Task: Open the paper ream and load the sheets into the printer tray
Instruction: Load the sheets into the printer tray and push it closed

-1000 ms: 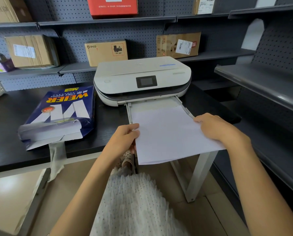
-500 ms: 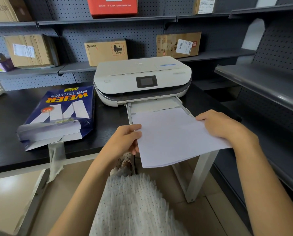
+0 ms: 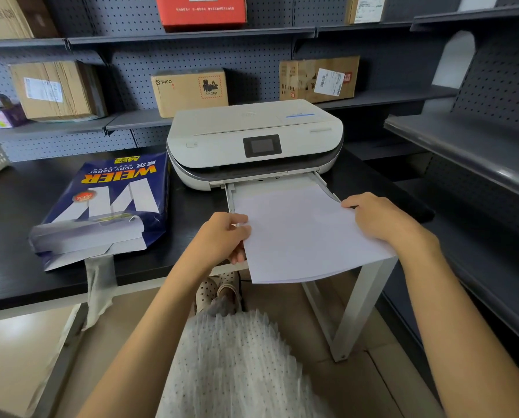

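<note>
Evidently the stack of sheets (image 3: 306,236) was thin and light, only a small part of what the ream would hold, and it behaved as loose paper does: stiff enough along its length to stay flat while supported on both sides, yet its near edge sagged a little where it overhung the desk (image 3: 17,212). The left hand (image 3: 222,236) pinched the left edge, thumb on top and fingers curled beneath, while the right hand (image 3: 379,218) gripped the right edge with fingers curled over the top; how its thumb lay could not be seen. The far end of the stack rested in the printer tray (image 3: 270,185), which stood pulled out from the white printer (image 3: 252,140). Holding it at both long edges looked right, since a one-sided grip would likely let the sheets droop, fan apart or slide against each other, being smooth. Corners could crumple if pushed against the tray's side guides, so a level, square feed seemed called for. The opened blue ream wrapper (image 3: 107,203) lay on the desk just left of the printer, its near end torn open and a strip of wrapper hanging off the desk edge.
</note>
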The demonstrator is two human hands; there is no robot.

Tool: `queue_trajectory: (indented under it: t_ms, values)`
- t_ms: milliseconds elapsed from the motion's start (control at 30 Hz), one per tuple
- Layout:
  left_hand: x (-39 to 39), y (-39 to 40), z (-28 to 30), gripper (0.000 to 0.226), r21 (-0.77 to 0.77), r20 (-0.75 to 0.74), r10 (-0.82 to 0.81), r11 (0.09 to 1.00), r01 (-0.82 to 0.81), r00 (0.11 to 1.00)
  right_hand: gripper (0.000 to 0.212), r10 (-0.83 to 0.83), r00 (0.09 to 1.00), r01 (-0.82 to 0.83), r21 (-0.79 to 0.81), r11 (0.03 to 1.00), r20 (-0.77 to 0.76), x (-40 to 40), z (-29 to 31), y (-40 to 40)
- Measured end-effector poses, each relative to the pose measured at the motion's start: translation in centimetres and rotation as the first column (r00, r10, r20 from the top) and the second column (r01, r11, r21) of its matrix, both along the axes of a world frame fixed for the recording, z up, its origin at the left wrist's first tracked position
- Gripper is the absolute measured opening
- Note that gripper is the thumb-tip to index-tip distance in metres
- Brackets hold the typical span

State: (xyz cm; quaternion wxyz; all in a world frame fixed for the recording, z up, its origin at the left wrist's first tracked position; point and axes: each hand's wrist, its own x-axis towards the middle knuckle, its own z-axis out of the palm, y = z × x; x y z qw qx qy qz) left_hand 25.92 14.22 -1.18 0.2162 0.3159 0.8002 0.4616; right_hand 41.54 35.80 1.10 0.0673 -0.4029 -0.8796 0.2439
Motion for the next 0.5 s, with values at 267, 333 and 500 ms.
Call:
queue_trajectory:
  t_ms: [267,333,500]
  values:
    - [-1.7,1.3,-0.2,0.04,-0.121,-0.149,-0.005,0.993,-0.013,0.989,0.055,-0.024,1.0,0.024,0.015,1.0,-0.009,-1.9,-0.6,0.8]
    - [-2.0,1.5,-0.2,0.04,-0.136,-0.179,-0.01,0.991,-0.014,0.984,0.055,-0.027,1.0,0.027,0.024,0.999,-0.015,-2.4,-0.8,1.1]
    - [-2.9,2.5,0.0,0.037,-0.161,-0.238,0.008,0.986,-0.047,0.971,0.05,-0.015,0.999,0.017,0.044,0.999,-0.039,-3.3,-1.3,1.7]
